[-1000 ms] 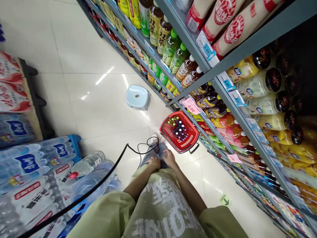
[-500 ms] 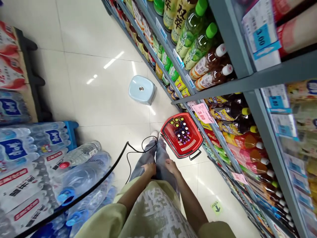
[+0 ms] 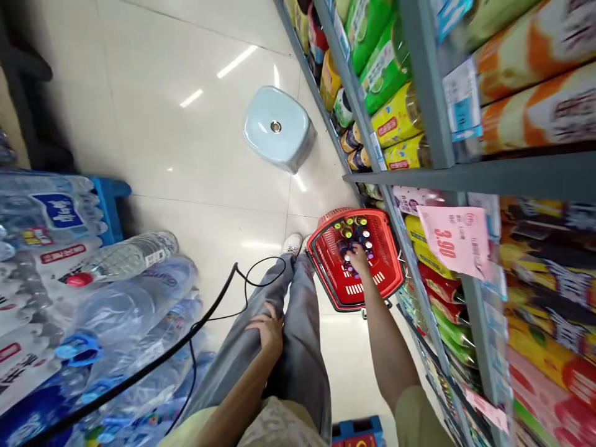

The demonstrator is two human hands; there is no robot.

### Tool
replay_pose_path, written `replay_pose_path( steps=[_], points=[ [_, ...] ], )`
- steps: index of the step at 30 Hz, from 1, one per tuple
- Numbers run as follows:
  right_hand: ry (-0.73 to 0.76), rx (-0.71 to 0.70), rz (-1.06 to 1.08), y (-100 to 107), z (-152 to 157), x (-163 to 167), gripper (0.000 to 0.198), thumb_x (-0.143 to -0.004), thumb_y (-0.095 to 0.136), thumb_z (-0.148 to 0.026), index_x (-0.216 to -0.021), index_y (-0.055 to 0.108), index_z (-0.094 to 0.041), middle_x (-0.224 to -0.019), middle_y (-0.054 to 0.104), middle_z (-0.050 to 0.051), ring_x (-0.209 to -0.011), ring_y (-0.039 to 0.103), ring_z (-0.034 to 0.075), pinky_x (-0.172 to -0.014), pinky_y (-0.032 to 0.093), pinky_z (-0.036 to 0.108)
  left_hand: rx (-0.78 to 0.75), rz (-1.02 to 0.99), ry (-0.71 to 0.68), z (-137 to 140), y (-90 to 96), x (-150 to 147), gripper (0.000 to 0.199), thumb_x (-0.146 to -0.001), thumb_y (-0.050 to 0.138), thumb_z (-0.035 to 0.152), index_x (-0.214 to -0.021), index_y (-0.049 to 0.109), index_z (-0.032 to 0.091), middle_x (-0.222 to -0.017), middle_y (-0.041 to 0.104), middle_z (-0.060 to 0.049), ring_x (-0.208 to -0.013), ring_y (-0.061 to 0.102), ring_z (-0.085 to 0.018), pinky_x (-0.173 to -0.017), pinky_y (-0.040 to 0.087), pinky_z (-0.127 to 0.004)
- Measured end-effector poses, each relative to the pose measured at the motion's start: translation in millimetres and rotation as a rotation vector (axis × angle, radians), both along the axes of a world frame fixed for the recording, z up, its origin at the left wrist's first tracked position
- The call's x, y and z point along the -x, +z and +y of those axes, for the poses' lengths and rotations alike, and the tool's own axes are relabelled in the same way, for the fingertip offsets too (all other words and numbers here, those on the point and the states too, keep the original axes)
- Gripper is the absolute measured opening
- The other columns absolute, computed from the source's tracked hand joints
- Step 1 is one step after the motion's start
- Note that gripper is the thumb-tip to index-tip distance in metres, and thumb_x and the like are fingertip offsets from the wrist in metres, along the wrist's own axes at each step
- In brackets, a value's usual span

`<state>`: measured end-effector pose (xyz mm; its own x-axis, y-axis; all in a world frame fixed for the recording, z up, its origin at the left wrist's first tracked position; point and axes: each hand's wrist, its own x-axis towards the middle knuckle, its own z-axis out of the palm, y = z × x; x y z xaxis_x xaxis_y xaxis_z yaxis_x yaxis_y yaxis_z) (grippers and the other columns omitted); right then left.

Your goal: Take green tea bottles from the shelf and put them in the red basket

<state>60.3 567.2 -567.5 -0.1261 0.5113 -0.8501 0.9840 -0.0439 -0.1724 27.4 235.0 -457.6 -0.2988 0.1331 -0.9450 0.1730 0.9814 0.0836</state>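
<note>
A red shopping basket (image 3: 328, 273) stands on the floor beside my right foot. Inside it is a cluster of small bottles, some with yellow-green caps (image 3: 347, 231), others dark with white or purple caps (image 3: 365, 234). My right hand (image 3: 357, 257) reaches down into the basket. Its fingers are curled round the top of one of the dark small bottles; the fingertips are partly hidden among the caps. My left hand (image 3: 269, 326) rests on my left thigh near the knee, fingers spread, holding nothing.
A light blue stool (image 3: 279, 127) stands on the tiled floor ahead. Drink shelves (image 3: 395, 177) rise on the right, with a pink price tag (image 3: 456, 239) jutting out. Large water bottles (image 3: 135, 292) and bottle packs fill the left. A black cable (image 3: 205, 320) loops across my legs.
My right hand has left my right knee and gone forward and right into the basket. The left hand stays on my leg. My view has come lower and closer to the basket.
</note>
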Motion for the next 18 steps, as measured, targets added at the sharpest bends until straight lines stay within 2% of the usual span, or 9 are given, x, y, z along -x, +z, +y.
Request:
replay_pose_path(
  steps=[2, 4, 8, 12, 14, 18],
  points=[
    [0.006, -0.046, -0.025, -25.6, 16.9, -2.3, 0.052, -0.088, 0.06, -0.024, -0.14, 0.055, -0.015, -0.137, 0.063, 0.017, -0.123, 0.063, 0.026, -0.107, 0.049, 0.038, 0.033, 0.049, -0.112, 1.6, -8.0, 1.9, 0.065, -0.096, 0.018, 0.005, -0.132, 0.07, 0.021, -0.155, 0.044, -0.021, -0.132, 0.049, -0.05, -0.084, 0.051, -0.078],
    [0.005, -0.052, -0.04, -49.3, 26.3, -7.3, 0.06, -0.086, 0.062, -0.026, -0.145, 0.052, -0.018, -0.139, 0.061, 0.016, -0.124, 0.061, 0.028, -0.106, 0.049, 0.04, 0.04, 0.081, -0.2, 3.8, -16.8, 5.3, 0.065, -0.098, 0.019, 0.005, -0.143, 0.064, 0.024, -0.156, 0.044, -0.021, -0.131, 0.051, -0.046, -0.084, 0.055, -0.074],
    [-0.045, 0.027, -0.027, -87.6, 29.1, -18.3, 0.069, -0.08, 0.066, -0.028, -0.147, 0.05, -0.024, -0.126, 0.066, 0.011, -0.107, 0.067, 0.026, -0.096, 0.055, 0.041, 0.024, 0.12, -0.374, 6.2, -28.6, 13.2, 0.063, -0.098, 0.026, 0.004, -0.149, 0.059, 0.018, -0.149, 0.051, -0.023, -0.129, 0.053, -0.045, -0.086, 0.061, -0.064],
    [-0.196, 0.14, 0.046, -112.3, 26.1, -21.8, 0.077, -0.072, 0.067, -0.024, -0.147, 0.046, -0.027, -0.113, 0.068, 0.005, -0.085, 0.07, 0.019, -0.081, 0.06, 0.036, -0.003, 0.198, -0.589, 4.3, -29.7, 19.1, 0.066, -0.095, 0.028, 0.0, -0.146, 0.063, 0.022, -0.143, 0.058, -0.018, -0.122, 0.058, -0.045, -0.08, 0.064, -0.058],
    [-0.287, 0.202, 0.101, -120.6, 24.7, -21.5, 0.076, -0.07, 0.066, -0.022, -0.143, 0.046, -0.028, -0.104, 0.069, 0.002, -0.081, 0.071, 0.017, -0.079, 0.06, 0.034, -0.007, 0.213, -0.613, 3.1, -29.2, 20.5, 0.068, -0.094, 0.027, 0.0, -0.145, 0.064, 0.023, -0.144, 0.058, -0.018, -0.122, 0.058, -0.046, -0.077, 0.064, -0.059],
    [-0.435, 0.311, 0.214, -133.9, 17.1, -20.2, 0.058, -0.069, 0.067, -0.023, -0.125, 0.052, -0.027, -0.091, 0.072, -0.001, -0.08, 0.074, 0.018, -0.081, 0.061, 0.035, -0.015, 0.189, -0.594, 3.7, -28.9, 20.8, 0.07, -0.092, 0.025, -0.002, -0.148, 0.061, 0.021, -0.15, 0.054, -0.02, -0.124, 0.056, -0.049, -0.073, 0.062, -0.065]
  ],
)
